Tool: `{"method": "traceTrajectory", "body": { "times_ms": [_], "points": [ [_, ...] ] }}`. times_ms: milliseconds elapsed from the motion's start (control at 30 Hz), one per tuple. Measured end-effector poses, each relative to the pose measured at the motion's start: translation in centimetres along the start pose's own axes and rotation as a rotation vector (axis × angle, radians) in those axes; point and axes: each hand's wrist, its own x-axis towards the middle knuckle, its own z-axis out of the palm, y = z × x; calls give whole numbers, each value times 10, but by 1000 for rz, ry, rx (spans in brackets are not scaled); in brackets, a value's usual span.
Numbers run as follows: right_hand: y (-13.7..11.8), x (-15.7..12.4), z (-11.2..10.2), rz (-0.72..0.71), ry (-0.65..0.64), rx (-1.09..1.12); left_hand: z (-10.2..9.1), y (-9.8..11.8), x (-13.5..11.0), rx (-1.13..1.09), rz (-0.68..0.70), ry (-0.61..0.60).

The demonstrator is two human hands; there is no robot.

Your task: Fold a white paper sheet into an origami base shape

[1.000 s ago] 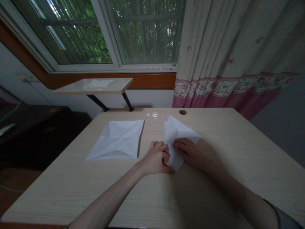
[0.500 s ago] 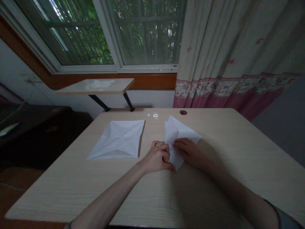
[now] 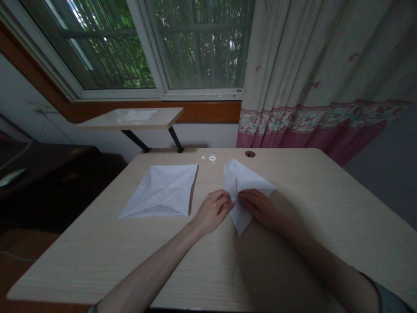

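A white sheet of paper, folded into a roughly triangular shape, lies on the desk under both hands, one corner pointing toward me. My left hand is closed at its left edge, thumb and fingertips pinching the paper. My right hand rests over its lower right part, fingers together and fingertips holding the paper along a crease, close to the left fingertips. The right thumb is hidden. To the left of my left hand lies a second white sheet, squarish and marked with diagonal creases.
The pale wooden desk fills the foreground. At its back left a small raised shelf on black legs carries white paper. A round cable hole sits near the back edge. Beyond are a window and a curtain.
My left hand has moved slightly up from the near corner of the folded paper, its thumb now against the left edge. The paper has shifted slightly left. My right hand stays almost in place.
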Motion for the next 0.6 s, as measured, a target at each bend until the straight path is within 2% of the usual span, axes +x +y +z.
{"method": "traceTrajectory", "body": {
  "times_ms": [167, 367, 600],
  "points": [
    [0, -1, 1, 55, 25, -10, -4, 2, -1, 88, 133, -15],
    [12, -4, 8, 84, 93, -103, -8, 6, -3, 154, 255, 52],
    [23, -6, 9, 122, 110, -167, -6, 6, -1, 212, 349, -90]
  ]
}}
